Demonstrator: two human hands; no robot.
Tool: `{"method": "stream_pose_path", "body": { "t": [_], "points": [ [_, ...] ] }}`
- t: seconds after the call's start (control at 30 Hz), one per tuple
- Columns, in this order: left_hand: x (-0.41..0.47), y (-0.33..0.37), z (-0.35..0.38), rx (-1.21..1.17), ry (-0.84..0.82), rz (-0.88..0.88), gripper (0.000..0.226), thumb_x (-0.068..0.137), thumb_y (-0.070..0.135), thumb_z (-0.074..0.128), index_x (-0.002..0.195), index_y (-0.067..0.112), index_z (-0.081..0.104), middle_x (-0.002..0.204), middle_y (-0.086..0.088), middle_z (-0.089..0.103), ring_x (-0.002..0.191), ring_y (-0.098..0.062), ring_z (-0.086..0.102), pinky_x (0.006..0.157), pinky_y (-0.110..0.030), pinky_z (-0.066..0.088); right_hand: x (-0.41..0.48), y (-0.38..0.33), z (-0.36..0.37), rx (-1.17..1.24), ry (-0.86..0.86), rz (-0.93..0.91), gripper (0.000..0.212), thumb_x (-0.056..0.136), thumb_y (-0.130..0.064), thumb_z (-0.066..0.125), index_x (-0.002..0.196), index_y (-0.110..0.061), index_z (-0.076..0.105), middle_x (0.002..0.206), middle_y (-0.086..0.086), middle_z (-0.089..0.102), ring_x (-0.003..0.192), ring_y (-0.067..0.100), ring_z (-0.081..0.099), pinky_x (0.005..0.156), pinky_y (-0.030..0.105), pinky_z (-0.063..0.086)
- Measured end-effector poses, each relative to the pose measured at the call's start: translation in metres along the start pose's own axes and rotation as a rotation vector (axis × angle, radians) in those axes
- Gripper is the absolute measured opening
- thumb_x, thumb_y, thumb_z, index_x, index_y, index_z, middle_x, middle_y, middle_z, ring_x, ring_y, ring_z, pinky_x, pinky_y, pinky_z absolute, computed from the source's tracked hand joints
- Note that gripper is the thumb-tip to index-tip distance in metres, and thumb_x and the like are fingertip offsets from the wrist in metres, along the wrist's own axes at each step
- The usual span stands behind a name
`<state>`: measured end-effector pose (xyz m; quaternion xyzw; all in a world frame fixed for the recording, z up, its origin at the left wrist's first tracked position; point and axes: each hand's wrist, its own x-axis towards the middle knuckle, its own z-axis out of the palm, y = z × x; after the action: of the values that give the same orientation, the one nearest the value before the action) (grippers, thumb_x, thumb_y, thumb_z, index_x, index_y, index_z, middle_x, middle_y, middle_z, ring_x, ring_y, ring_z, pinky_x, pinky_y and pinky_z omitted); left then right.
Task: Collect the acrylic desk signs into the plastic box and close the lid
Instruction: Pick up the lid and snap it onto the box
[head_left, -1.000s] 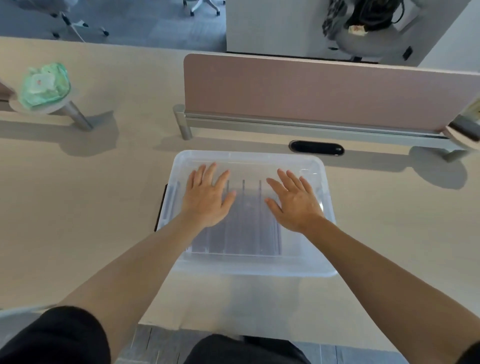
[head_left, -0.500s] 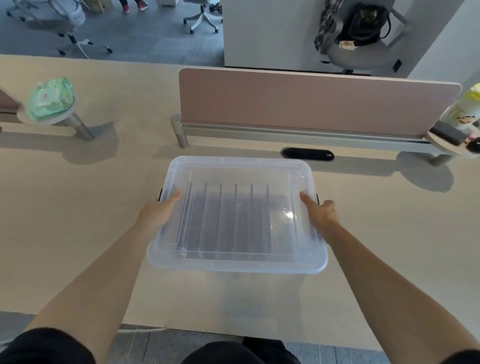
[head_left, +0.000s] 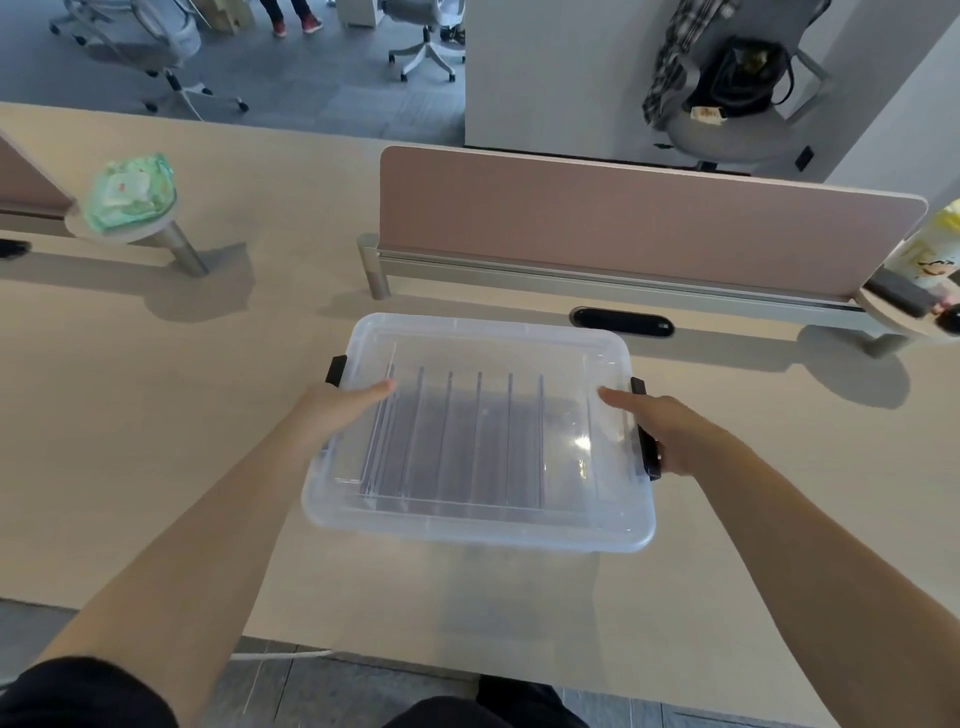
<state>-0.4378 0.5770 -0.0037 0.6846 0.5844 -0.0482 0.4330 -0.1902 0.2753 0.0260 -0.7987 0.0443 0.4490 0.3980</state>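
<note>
The clear plastic box (head_left: 475, 525) stands on the desk in front of me with its translucent lid (head_left: 467, 338) on top. Through the lid I see several acrylic desk signs (head_left: 467, 431) standing upright in a row. My left hand (head_left: 337, 410) grips the box's left side, thumb lying on the lid, just below a black latch (head_left: 336, 369). My right hand (head_left: 670, 431) grips the right side, thumb on the lid, against the other black latch (head_left: 648, 452). The fingers of both hands are hidden behind the box's sides.
A pink divider panel (head_left: 623, 218) on a metal rail runs behind the box, with a black cable slot (head_left: 621, 323) in the desk. A green wipes pack (head_left: 132, 189) sits on a small stand at the left. A yellow bottle (head_left: 935, 249) stands at the right edge.
Both hands left the top of the lid, where they lay flat, and went to the box's left and right sides. The view has tilted upward.
</note>
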Motion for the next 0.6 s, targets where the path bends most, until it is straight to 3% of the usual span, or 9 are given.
{"method": "stream_pose_path", "body": {
  "t": [0.1,0.17,0.27,0.37,0.43,0.5,0.6],
  "points": [
    [-0.002,0.003,0.005,0.041,0.017,0.055,0.126,0.034,0.082,0.077,0.135,0.013,0.048,0.126,-0.009,0.056,0.111,-0.032,0.058,0.084,-0.039,0.05,-0.004,-0.007,0.021,-0.297,0.106,-0.009,0.103,0.054,-0.068,0.084,0.129,-0.01,0.042,0.12,0.009,0.052,0.098,0.033,0.059,0.074,0.045,0.054],
    [-0.002,0.003,0.007,0.061,0.021,0.082,0.133,0.032,0.081,0.078,0.141,0.016,0.041,0.131,-0.009,0.053,0.114,-0.033,0.057,0.084,-0.039,0.051,-0.001,-0.006,0.033,-0.456,0.203,-0.038,0.128,0.054,-0.067,0.085,0.147,-0.009,0.02,0.136,0.009,0.041,0.114,0.034,0.053,0.074,0.045,0.051],
    [-0.001,0.005,0.006,0.122,0.015,0.065,0.137,0.033,0.083,0.075,0.145,0.017,0.033,0.136,-0.011,0.048,0.117,-0.036,0.054,0.082,-0.04,0.05,0.004,-0.006,0.038,-0.5,0.245,-0.036,0.135,0.057,-0.065,0.085,0.151,-0.005,0.01,0.138,0.01,0.039,0.123,0.035,0.048,0.08,0.046,0.051],
    [-0.007,0.008,0.009,0.227,0.04,0.039,0.13,0.044,0.085,0.069,0.14,0.002,0.037,0.137,-0.014,0.045,0.122,-0.035,0.05,0.093,-0.042,0.048,0.008,-0.008,0.037,-0.604,0.253,-0.024,0.127,0.06,-0.067,0.082,0.149,-0.002,0.018,0.137,0.009,0.039,0.122,0.032,0.048,0.088,0.044,0.052],
    [-0.011,0.009,0.013,0.325,0.068,0.036,0.114,0.061,0.082,0.062,0.132,-0.005,0.042,0.134,-0.016,0.043,0.123,-0.034,0.048,0.097,-0.041,0.046,0.013,-0.008,0.04,-0.586,0.276,-0.001,0.128,0.055,-0.068,0.083,0.146,0.0,0.024,0.13,0.009,0.043,0.116,0.03,0.051,0.08,0.041,0.052],
    [-0.012,0.013,0.017,0.437,0.086,0.03,0.108,0.067,0.085,0.052,0.126,-0.005,0.048,0.126,-0.016,0.043,0.118,-0.034,0.048,0.095,-0.04,0.046,0.017,-0.007,0.046,-0.592,0.329,0.031,0.13,0.05,-0.072,0.081,0.142,0.003,0.029,0.123,0.011,0.046,0.109,0.029,0.054,0.076,0.04,0.052],
    [-0.009,0.019,0.022,0.568,0.08,-0.003,0.103,0.071,0.088,0.039,0.121,-0.001,0.054,0.117,-0.015,0.04,0.111,-0.034,0.046,0.094,-0.04,0.046,0.019,-0.006,0.049,-0.703,0.361,0.019,0.122,0.052,-0.081,0.069,0.136,0.004,0.04,0.115,0.011,0.044,0.105,0.029,0.054,0.083,0.038,0.054]
  ]
}}
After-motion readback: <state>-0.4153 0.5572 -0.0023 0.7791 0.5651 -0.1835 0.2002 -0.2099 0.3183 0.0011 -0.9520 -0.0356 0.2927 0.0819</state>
